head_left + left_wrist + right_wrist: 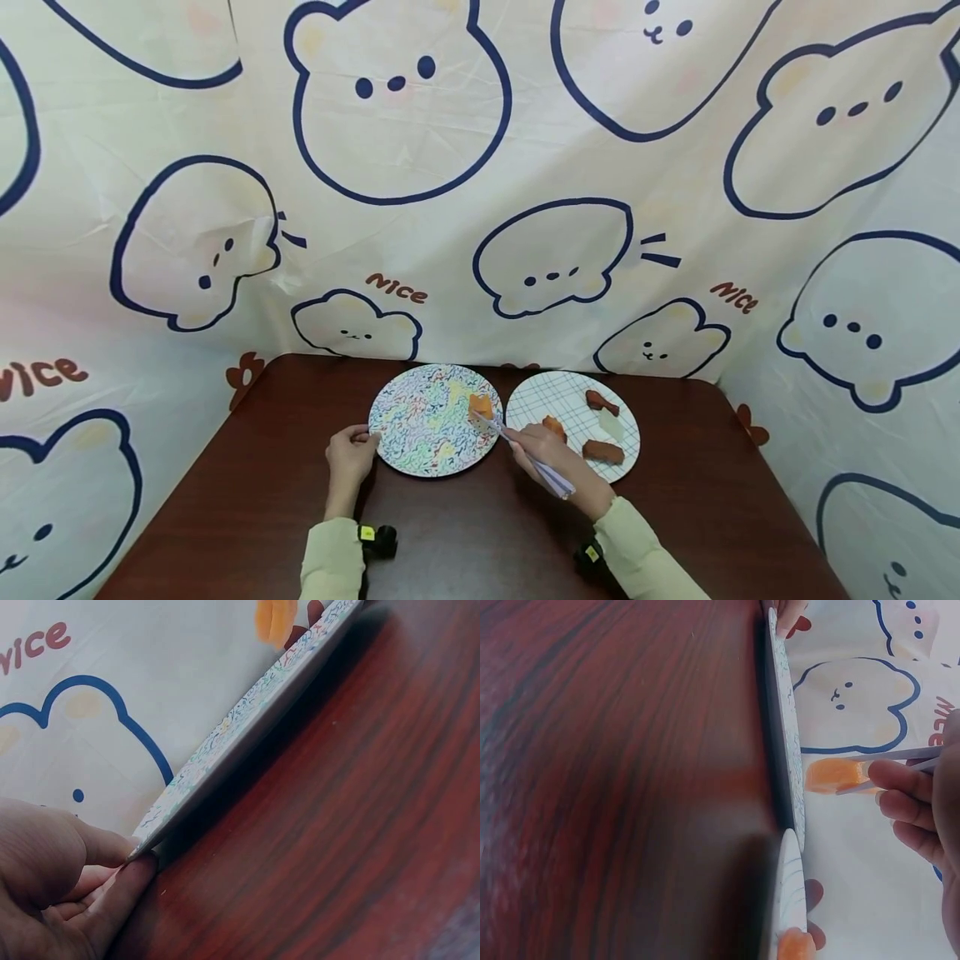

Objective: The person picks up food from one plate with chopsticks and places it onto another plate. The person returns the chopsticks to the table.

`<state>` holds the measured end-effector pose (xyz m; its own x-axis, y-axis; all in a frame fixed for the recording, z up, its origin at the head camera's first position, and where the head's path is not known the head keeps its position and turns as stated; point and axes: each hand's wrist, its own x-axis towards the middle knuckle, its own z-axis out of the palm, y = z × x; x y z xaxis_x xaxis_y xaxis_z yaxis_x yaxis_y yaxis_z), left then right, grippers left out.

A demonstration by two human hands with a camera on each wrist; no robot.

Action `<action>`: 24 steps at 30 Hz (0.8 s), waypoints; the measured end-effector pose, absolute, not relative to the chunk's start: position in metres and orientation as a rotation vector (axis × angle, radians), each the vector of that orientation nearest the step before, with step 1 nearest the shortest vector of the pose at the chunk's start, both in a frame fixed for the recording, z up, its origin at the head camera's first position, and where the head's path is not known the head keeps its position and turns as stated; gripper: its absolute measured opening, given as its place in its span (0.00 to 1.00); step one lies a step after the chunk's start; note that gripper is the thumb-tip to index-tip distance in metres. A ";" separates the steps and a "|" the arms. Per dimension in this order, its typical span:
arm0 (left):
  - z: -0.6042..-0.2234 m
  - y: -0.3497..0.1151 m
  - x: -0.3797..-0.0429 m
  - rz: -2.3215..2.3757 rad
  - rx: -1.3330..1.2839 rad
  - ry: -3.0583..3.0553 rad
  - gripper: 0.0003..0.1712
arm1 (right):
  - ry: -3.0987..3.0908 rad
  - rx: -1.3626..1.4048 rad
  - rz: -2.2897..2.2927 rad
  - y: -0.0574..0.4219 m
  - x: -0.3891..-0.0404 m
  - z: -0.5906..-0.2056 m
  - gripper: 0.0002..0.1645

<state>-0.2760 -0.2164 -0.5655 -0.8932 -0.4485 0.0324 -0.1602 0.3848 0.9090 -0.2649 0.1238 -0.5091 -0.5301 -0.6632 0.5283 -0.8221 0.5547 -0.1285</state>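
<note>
My left hand [351,460] pinches the left rim of a round plate with a multicoloured squiggle pattern [420,425], thumb on top and fingers beneath in the left wrist view. My right hand [546,454] grips a pair of pale purple chopsticks [553,478]. Their tips lie along either side of an orange food piece [831,775], which overlaps the right part of the patterned plate in the head view. Beneath and beside the right hand is a white plate with a grid pattern [555,390], partly covered by it.
On the grid plate lie a brown drumstick [602,403], a pale green piece [611,426], a brown block [603,452] and another orange piece [555,427]. Both plates stand near the back edge of the dark wooden table [442,533]. A bear-print cloth [442,242] hangs behind.
</note>
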 end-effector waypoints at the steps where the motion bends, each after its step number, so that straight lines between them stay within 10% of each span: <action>1: -0.566 -0.216 -0.276 -1.510 0.538 -2.373 0.18 | -2.389 1.200 0.542 0.123 -0.265 -0.510 0.17; 24: -0.566 -0.215 -0.273 -1.510 0.544 -2.371 0.18 | -2.457 1.243 0.871 0.120 -0.275 -0.514 0.13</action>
<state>-0.2729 -0.2150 -0.5658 -0.8907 -0.4535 0.0311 -0.1637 0.3839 0.9087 -0.2748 0.1204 -0.5136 -0.6036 -0.6450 0.4687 -0.7962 0.4563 -0.3973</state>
